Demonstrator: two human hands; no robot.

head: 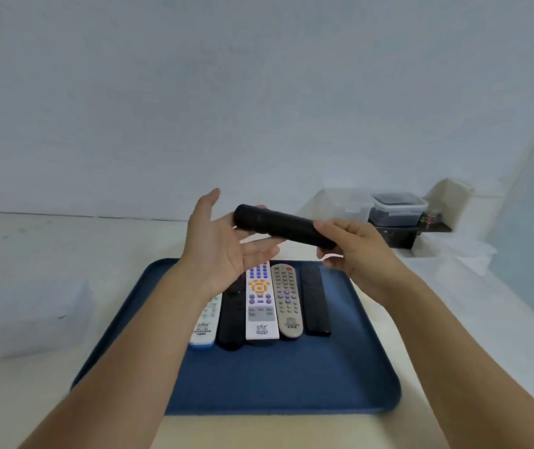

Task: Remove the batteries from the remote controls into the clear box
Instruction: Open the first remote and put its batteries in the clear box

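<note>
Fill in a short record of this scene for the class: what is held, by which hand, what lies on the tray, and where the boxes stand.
held item: black remote, lifted above the tray
right hand: grips the remote's right end
left hand: open, fingers under its left end
blue tray: five remotes side by side
boxes: clear box and lidded box, far right on the table
batteries: none visible
</note>
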